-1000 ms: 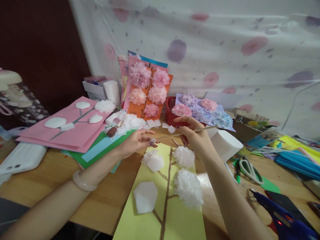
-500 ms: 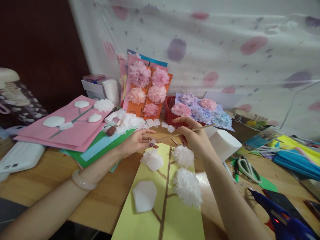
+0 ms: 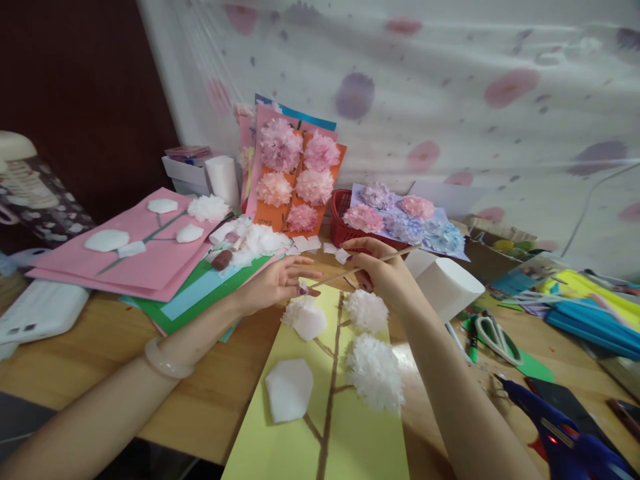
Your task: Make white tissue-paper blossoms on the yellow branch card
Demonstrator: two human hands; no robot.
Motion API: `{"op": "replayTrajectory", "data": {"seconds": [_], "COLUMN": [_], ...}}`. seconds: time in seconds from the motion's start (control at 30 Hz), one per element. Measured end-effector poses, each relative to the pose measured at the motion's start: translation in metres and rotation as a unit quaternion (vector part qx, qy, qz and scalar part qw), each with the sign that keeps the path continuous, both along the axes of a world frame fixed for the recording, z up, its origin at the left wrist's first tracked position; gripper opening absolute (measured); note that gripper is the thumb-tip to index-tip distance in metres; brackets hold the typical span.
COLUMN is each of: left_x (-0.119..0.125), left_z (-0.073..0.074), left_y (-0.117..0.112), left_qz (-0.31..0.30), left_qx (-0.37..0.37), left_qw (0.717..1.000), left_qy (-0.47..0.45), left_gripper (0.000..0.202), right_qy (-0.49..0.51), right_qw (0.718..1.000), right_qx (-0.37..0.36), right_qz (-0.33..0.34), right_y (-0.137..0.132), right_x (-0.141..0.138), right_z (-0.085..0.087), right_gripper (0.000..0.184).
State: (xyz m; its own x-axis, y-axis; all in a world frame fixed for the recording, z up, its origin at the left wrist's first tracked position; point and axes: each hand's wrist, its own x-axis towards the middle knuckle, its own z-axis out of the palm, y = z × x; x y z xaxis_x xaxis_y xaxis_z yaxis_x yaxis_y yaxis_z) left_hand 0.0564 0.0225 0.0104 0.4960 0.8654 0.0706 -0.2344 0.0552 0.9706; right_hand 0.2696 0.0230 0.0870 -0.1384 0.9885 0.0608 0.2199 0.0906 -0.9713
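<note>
My right hand (image 3: pixel 383 273) is closed round a thin wooden stick (image 3: pixel 395 255) that points left toward my left hand (image 3: pixel 275 283). The left hand's fingers pinch a small scrap of white tissue (image 3: pixel 302 287) at the stick's tip. Both hands hover over a yellow-green card (image 3: pixel 345 427) with a painted brown branch. On the card are fluffy white tissue flowers (image 3: pixel 375 373), a partly filled one (image 3: pixel 305 319) just under the stick's tip, and a flat white foam hexagon (image 3: pixel 289 390).
A pink card with white shapes (image 3: pixel 130 250) lies at the left on green and blue sheets. An orange card of pink flowers (image 3: pixel 295 183) leans at the back by a red basket (image 3: pixel 345 230). A white foam block (image 3: pixel 445 287), scissors (image 3: pixel 495 337) and a blue glue gun (image 3: pixel 555 433) lie at the right.
Both hands have stayed nearly in place. The stick's tip has dipped a little toward the left fingers, and the left fingers have spread slightly.
</note>
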Motion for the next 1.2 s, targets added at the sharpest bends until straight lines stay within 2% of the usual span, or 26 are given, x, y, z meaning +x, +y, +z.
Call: {"op": "replayTrajectory", "data": {"seconds": [0.3, 0.47, 0.7, 0.73, 0.83, 0.93, 1.03, 1.2], "left_x": [-0.002, -0.002, -0.01, -0.011, -0.014, -0.018, -0.022, -0.027], "left_z": [0.005, 0.008, 0.006, 0.007, 0.011, 0.014, 0.015, 0.014], "left_y": [-0.002, -0.002, 0.006, 0.006, 0.008, 0.01, 0.012, 0.013], "left_qz": [-0.023, 0.009, 0.073, 0.086, 0.098, 0.093, 0.078, 0.007], "left_qx": [-0.001, 0.003, 0.009, 0.009, 0.011, 0.015, 0.006, 0.006], "left_qw": [1.0, 0.999, 0.993, 0.991, 0.986, 0.983, 0.985, 0.989], "left_qy": [0.009, 0.038, 0.091, 0.099, 0.133, 0.157, 0.155, 0.148], "left_gripper": [0.053, 0.041, 0.039, 0.041, 0.049, 0.057, 0.057, 0.056], "right_qy": [-0.033, -0.022, -0.028, -0.03, -0.038, -0.048, -0.068, -0.083], "right_qw": [0.999, 0.999, 0.999, 0.999, 0.999, 0.999, 0.996, 0.992], "right_qx": [0.018, 0.024, 0.034, 0.028, 0.001, -0.012, -0.037, -0.049], "right_qz": [-0.011, -0.01, 0.015, 0.017, 0.002, -0.002, 0.039, 0.076], "right_y": [-0.001, -0.003, -0.002, -0.002, -0.001, 0.0, 0.0, 0.003], "right_x": [0.0, -0.002, 0.003, 0.004, 0.008, 0.002, -0.009, -0.018], "right_z": [-0.003, -0.004, 0.002, 0.003, 0.005, -0.001, -0.012, -0.028], "right_gripper": [0.02, 0.019, 0.016, 0.017, 0.042, 0.056, 0.061, 0.063]}}
